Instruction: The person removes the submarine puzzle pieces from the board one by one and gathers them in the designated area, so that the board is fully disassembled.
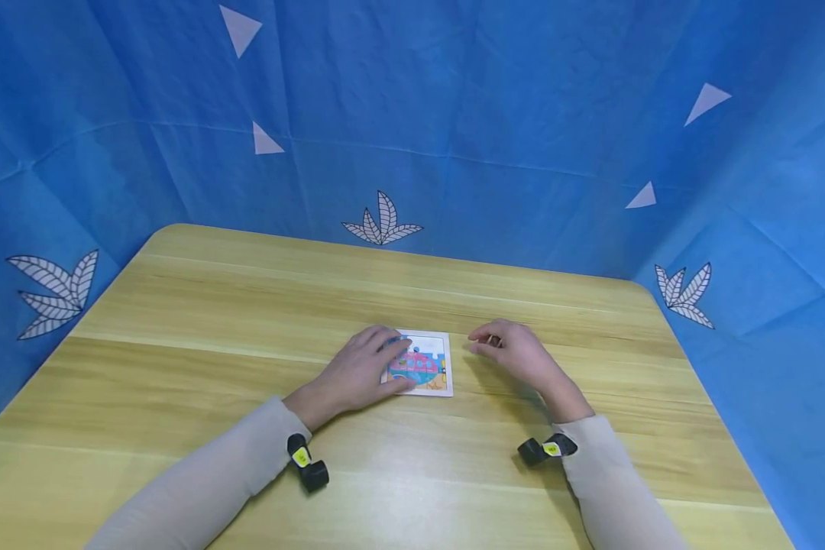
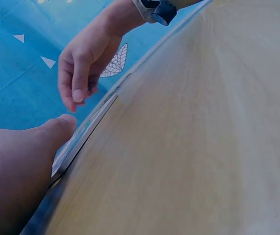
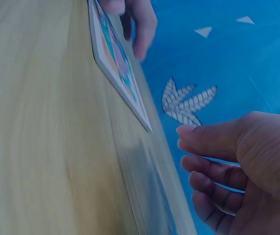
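A small square picture puzzle (image 1: pixel 429 367) with a white border lies flat on the table. Its picture shows a pink and teal shape over a sandy strip, with blue and white above. My left hand (image 1: pixel 364 370) rests on the puzzle's left part, fingers spread over it and thumb along the near side; that part is hidden. In the right wrist view, left fingers (image 3: pixel 144 29) hang over the puzzle's face. To the right of the puzzle my right hand (image 1: pixel 516 353) hovers apart from it. Its fingers are loosely bent, with nothing seen between thumb and fingertips (image 3: pixel 186 129).
The wooden table (image 1: pixel 213 305) has rounded far corners. A blue cloth (image 1: pixel 454 114) with white triangles and leaf prints hangs behind and at both sides. Black wrist devices (image 1: pixel 309 464) are strapped over both light sleeves.
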{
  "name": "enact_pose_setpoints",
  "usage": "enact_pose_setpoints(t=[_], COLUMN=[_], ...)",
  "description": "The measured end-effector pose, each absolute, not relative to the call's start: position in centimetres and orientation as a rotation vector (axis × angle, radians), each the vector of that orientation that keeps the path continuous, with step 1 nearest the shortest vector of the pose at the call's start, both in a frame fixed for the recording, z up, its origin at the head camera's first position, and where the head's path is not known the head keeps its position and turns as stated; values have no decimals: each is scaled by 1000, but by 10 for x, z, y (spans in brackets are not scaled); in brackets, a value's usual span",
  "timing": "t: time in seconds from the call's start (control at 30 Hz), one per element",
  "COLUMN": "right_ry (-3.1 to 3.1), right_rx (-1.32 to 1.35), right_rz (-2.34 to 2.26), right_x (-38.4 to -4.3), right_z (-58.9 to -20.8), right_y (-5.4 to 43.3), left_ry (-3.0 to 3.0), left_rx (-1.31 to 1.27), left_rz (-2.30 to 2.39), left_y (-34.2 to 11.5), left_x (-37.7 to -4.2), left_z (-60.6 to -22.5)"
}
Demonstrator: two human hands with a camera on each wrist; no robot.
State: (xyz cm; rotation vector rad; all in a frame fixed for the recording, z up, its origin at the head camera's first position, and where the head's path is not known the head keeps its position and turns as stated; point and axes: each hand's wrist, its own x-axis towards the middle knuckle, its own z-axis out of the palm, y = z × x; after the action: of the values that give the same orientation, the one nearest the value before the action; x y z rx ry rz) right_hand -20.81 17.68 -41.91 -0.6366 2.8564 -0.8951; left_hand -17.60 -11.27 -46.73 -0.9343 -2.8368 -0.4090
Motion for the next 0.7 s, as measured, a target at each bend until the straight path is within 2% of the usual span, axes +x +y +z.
enact_pose_setpoints(t=[0.3,0.7], right_ry=[2814,2788], right_rx=[-760,-815], right_rz=[-908,-896], right_x=[-210,-213], right_z=[-421,-428], right_y=[137,101], left_ry=[-2875,-2912], left_rx=[-817,-897], left_rz=[-314,-451], left_y=[-111,-127], left_x=[-178,-182], left_z=[-467,-465])
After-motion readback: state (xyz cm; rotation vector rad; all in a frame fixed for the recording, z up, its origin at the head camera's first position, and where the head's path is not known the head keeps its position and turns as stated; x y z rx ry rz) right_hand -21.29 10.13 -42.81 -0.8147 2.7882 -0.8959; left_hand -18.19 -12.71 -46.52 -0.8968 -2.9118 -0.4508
